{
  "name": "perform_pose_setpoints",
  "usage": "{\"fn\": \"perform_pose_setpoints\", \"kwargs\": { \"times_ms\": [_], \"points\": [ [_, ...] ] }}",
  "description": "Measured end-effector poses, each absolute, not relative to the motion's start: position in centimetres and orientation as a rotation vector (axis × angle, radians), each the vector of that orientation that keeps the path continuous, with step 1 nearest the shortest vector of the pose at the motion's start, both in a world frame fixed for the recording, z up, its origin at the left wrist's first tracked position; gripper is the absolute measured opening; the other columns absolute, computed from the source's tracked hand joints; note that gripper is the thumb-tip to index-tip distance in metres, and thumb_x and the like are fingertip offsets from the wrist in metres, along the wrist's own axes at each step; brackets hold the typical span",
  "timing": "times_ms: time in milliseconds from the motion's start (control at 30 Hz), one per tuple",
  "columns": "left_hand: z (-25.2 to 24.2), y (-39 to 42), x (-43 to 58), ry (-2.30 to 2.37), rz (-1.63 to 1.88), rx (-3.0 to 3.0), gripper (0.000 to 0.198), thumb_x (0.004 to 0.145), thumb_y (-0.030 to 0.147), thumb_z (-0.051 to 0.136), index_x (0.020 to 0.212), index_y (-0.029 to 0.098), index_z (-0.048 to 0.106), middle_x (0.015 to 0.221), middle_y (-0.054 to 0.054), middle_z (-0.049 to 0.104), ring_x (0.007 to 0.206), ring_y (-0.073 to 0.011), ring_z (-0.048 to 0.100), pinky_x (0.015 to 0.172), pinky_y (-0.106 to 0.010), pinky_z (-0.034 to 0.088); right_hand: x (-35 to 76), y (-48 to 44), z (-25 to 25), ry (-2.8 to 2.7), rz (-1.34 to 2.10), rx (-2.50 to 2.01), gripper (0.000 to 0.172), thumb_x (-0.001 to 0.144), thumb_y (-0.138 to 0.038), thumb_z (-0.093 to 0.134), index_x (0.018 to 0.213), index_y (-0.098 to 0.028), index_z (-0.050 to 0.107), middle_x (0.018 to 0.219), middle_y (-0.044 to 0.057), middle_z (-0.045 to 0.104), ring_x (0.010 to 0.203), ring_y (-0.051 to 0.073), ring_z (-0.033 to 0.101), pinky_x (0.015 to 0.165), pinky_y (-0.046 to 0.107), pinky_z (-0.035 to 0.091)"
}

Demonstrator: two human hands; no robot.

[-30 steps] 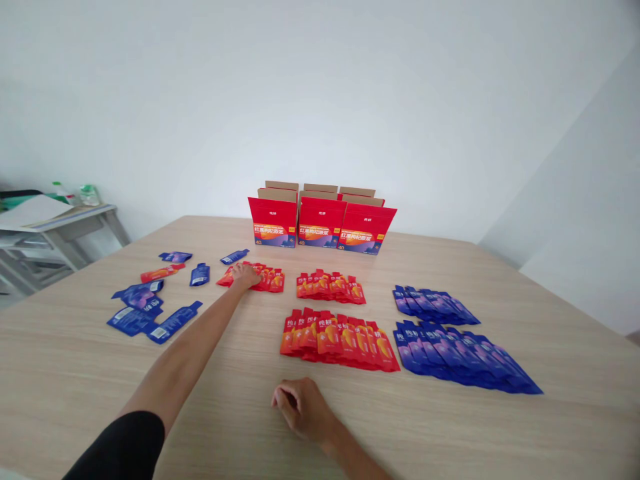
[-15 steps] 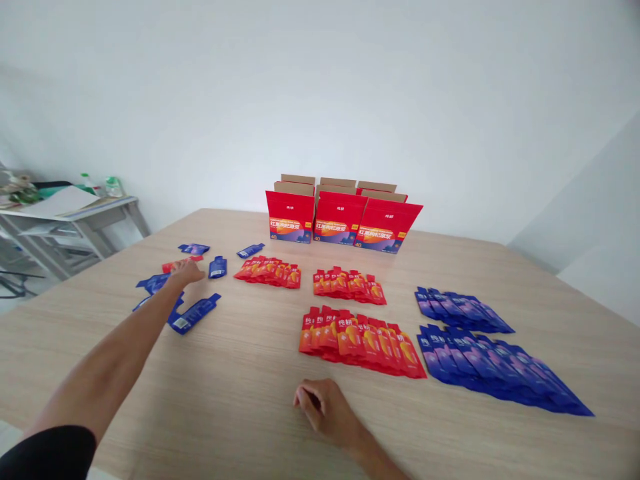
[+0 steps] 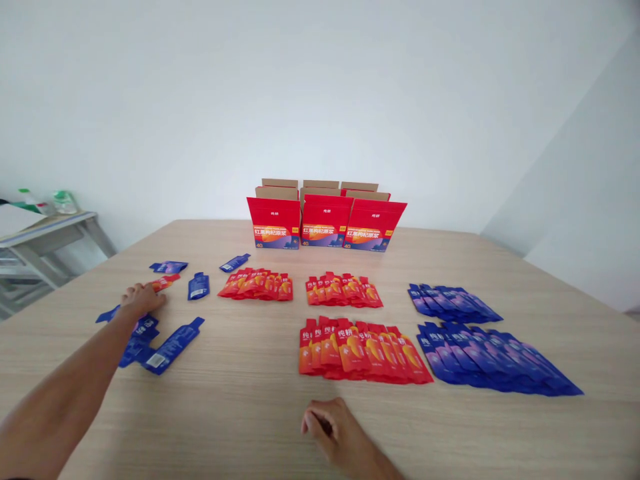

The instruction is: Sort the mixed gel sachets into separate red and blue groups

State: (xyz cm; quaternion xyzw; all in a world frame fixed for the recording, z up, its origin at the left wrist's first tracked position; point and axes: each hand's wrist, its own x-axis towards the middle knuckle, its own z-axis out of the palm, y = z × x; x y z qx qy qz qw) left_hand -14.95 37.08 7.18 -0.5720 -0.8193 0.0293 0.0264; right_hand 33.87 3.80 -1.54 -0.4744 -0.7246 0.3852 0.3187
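Observation:
On the left of the table my left hand [image 3: 141, 300] is closed over the near-left end of a red pouch [image 3: 164, 283], which lies flat; the fingertips are partly hidden. Under and beside that wrist lie several loose blue pouches [image 3: 173, 345], some covered by the forearm. Another blue pouch [image 3: 199, 287] rests to the right of the hand, with one [image 3: 169, 267] behind it. My right hand [image 3: 333, 430] rests in a loose, bare fist near the front edge, just below a fanned row of red pouches [image 3: 363, 351].
Two smaller red fans [image 3: 257, 285] [image 3: 343, 291] lie behind the large one. Two fanned rows of blue pouches [image 3: 453, 303] [image 3: 495, 357] are on the right. Open-topped red boxes [image 3: 326, 223] stand at the back. A side table [image 3: 55, 230] holds odds and ends.
The view has swung left-to-right and shifted slightly. My left hand has slid left along the red pouch to its end; the pouch appears unmoved. My right hand stays in its fist.

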Motion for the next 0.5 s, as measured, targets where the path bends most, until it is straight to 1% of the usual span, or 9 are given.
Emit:
{"fn": "perform_pose_setpoints", "kwargs": {
  "times_ms": [100,133,200,267,333,400,500],
  "points": [
    [7.6,36.9,-14.9,-2.599,0.159,-1.686,0.057,0.095,0.04,0.061,0.141,0.005,0.061,0.152,-0.03,0.054,0.144,-0.0456,0.048,0.107,-0.054,0.046,33.9,3.8,-1.4,-1.904,1.036,-1.229,0.067,0.108,-0.065,0.034,0.079,-0.017,0.071,0.059,-0.001,0.053,0.054,0.009,0.047,0.057,0.023,0.031],
    [7.7,36.8,-14.8,-2.606,0.168,-1.68,0.06,0.093,0.039,0.06,0.141,0.004,0.06,0.154,-0.032,0.051,0.147,-0.0481,0.044,0.107,-0.053,0.044,33.8,3.8,-1.4,-1.906,1.044,-1.224,0.066,0.108,-0.064,0.034,0.079,-0.017,0.071,0.058,-0.001,0.052,0.053,0.009,0.046,0.057,0.022,0.03],
    [8.0,36.6,-14.6,-2.606,0.174,-1.689,0.064,0.09,0.039,0.059,0.143,0.003,0.059,0.157,-0.032,0.05,0.15,-0.0471,0.04,0.107,-0.051,0.044,33.9,3.8,-1.3,-1.909,1.052,-1.216,0.065,0.107,-0.063,0.035,0.079,-0.017,0.071,0.057,-0.002,0.05,0.052,0.009,0.044,0.055,0.022,0.029],
    [8.3,36.5,-14.5,-2.603,0.178,-1.724,0.063,0.09,0.039,0.057,0.141,0.003,0.059,0.152,-0.029,0.056,0.145,-0.0426,0.049,0.107,-0.047,0.045,33.9,3.8,-1.4,-1.92,1.038,-1.209,0.064,0.107,-0.063,0.037,0.08,-0.017,0.072,0.058,-0.002,0.052,0.053,0.009,0.045,0.056,0.022,0.03],
    [8.6,36.6,-14.4,-2.597,0.178,-1.753,0.062,0.089,0.039,0.056,0.139,0.003,0.061,0.145,-0.028,0.063,0.135,-0.0397,0.059,0.105,-0.045,0.046,33.9,3.8,-1.4,-1.929,1.02,-1.204,0.063,0.107,-0.062,0.037,0.08,-0.017,0.072,0.059,-0.001,0.054,0.054,0.009,0.047,0.056,0.022,0.031],
    [8.8,36.7,-14.4,-2.579,0.164,-1.758,0.062,0.088,0.04,0.057,0.136,0.003,0.063,0.143,-0.029,0.064,0.13,-0.0403,0.062,0.104,-0.047,0.046,33.9,3.9,-1.4,-1.93,1.02,-1.211,0.064,0.107,-0.062,0.037,0.08,-0.017,0.073,0.06,0.0,0.055,0.054,0.01,0.048,0.057,0.022,0.031],
    [8.9,37.0,-14.5,-2.54,0.11,-1.759,0.062,0.084,0.043,0.059,0.13,0.002,0.066,0.141,-0.032,0.065,0.129,-0.0446,0.061,0.102,-0.051,0.047,33.8,3.9,-1.1,-1.922,1.02,-1.231,0.065,0.107,-0.063,0.035,0.08,-0.017,0.072,0.06,0.0,0.055,0.055,0.01,0.048,0.058,0.023,0.032]
  ]
}}
